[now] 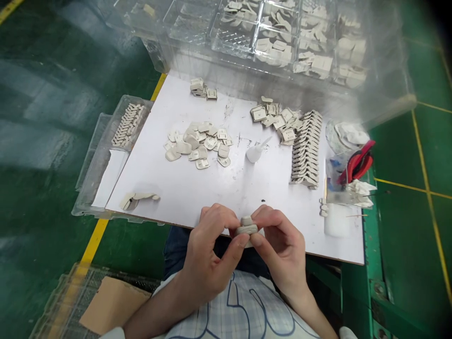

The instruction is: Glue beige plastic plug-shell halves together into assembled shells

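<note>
Near the front edge of the white board, both my hands pinch a small beige plastic part (246, 229). My left hand (216, 249) grips its left side between thumb and fingers. On the right side, the thumb and fingertips of my right hand (280, 245) are closed on it as well. Part of the piece is hidden behind the fingertips. Ahead lies a pile of flat rounded beige pieces (199, 143). A white squeeze bottle (254, 153) with a pointed tip stands to the right of that pile. One long curved beige part (139, 200) rests at the board's left front.
Beige clips (277, 117) lie loose beside a neat stacked row (305, 148). Red-handled pliers (356, 162) sit in a clear box at right. A clear compartment tray (233, 37) full of parts spans the back. Another plastic tray (83, 193) sticks out at left.
</note>
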{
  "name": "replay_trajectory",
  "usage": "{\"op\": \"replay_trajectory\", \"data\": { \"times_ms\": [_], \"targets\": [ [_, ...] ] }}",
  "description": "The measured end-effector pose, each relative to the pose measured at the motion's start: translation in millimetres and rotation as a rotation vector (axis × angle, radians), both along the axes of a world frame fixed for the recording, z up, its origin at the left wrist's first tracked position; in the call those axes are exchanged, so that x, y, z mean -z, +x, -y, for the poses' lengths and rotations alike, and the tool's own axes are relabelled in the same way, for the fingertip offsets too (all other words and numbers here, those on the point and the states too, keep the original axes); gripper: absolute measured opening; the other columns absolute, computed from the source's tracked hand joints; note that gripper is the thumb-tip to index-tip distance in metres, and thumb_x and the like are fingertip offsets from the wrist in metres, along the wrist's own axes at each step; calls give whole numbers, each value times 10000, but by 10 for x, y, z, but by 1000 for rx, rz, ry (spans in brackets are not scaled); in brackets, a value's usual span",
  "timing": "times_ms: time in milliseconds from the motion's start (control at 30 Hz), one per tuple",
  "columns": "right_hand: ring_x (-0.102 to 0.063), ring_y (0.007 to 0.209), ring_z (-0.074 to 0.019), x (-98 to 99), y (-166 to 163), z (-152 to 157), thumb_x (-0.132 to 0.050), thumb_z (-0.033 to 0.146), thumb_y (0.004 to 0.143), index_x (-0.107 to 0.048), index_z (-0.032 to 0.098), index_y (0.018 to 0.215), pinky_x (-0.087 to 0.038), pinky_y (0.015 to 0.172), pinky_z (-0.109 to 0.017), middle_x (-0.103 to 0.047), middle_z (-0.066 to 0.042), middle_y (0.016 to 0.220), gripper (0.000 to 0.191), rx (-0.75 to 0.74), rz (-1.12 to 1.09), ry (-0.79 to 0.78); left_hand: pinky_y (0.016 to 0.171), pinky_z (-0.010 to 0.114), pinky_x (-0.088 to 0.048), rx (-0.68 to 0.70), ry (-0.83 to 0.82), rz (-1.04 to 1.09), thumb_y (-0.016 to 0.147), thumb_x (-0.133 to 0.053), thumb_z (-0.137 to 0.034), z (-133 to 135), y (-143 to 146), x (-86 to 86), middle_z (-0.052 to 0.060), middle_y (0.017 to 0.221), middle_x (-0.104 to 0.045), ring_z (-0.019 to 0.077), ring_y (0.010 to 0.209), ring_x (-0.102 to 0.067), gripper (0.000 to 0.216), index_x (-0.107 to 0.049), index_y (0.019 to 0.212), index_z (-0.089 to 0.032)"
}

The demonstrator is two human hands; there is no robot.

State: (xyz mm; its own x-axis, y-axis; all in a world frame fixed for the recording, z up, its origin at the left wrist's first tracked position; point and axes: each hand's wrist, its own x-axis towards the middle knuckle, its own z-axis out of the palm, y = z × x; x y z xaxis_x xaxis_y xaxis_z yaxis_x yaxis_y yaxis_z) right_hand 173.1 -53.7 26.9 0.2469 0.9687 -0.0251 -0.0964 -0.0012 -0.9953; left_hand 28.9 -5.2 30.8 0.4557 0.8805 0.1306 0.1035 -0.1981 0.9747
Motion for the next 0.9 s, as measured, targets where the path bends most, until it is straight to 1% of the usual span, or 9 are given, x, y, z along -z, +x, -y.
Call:
{"op": "replay_trajectory", "data": {
  "times_ms": [100,233,333,433,567,667,767,833,900],
  "targets": [
    [-561,761,-170,-15,-6,-13,-687,255,926,-660,258,911,-457,680,-316,-620,-2,777,30,1,35,30,766,379,-370,13,-58,59,997,-524,-216,-4,-15,12,0,820,-545,186,805,-509,99,-546,907,-251],
    [-573,749,-160,-14,-6,-34,-701,268,925,-676,261,911,-456,677,-310,-643,3,782,29,9,4,4,811,389,-386,31,-182,131,1019,-512,-274,-27,-9,15,1,837,-552,185,822,-522,116,-574,922,-255],
    [-566,742,-149,-15,1,-39,-692,268,934,-672,263,915,-445,669,-300,-646,12,786,28,3,3,-17,814,392,-392,29,-203,137,1020,-514,-293,-32,0,12,5,835,-559,187,819,-525,130,-587,921,-253],
    [-560,750,-147,-4,-4,-35,-675,239,942,-651,259,907,-439,677,-302,-629,13,789,47,1,33,-7,786,387,-391,-2,-158,119,1012,-524,-279,-31,10,13,8,823,-561,190,808,-517,131,-582,898,-249],
    [-535,757,-150,26,-42,-21,-655,190,943,-629,257,911,-426,669,-303,-591,10,792,78,44,107,36,760,380,-395,-26,-131,92,1002,-540,-276,-33,25,41,4,788,-550,188,779,-511,159,-568,849,-242],
    [-528,748,-145,42,-77,-17,-658,188,940,-629,263,916,-430,672,-293,-577,18,777,84,72,97,52,760,368,-406,-37,-122,78,1001,-543,-274,-23,38,65,0,801,-567,180,776,-527,137,-569,870,-244],
    [-554,743,-141,57,-89,-33,-691,268,931,-648,264,901,-456,670,-280,-600,17,789,52,97,-25,-2,753,351,-422,-70,-47,48,996,-550,-261,-16,55,50,2,832,-601,177,787,-553,80,-568,920,-246],
    [-571,724,-142,69,-77,-50,-706,351,920,-664,261,898,-472,642,-273,-613,11,796,102,114,-147,-71,748,345,-431,-77,43,16,988,-564,-270,-21,71,12,6,841,-618,176,784,-566,48,-574,952,-240],
    [-571,669,-136,75,-55,-61,-707,421,910,-671,255,908,-479,602,-268,-597,17,764,170,99,-281,-150,748,343,-439,-74,146,-30,977,-585,-297,-31,88,-35,9,836,-630,176,774,-577,71,-586,971,-227]
  ]
}}
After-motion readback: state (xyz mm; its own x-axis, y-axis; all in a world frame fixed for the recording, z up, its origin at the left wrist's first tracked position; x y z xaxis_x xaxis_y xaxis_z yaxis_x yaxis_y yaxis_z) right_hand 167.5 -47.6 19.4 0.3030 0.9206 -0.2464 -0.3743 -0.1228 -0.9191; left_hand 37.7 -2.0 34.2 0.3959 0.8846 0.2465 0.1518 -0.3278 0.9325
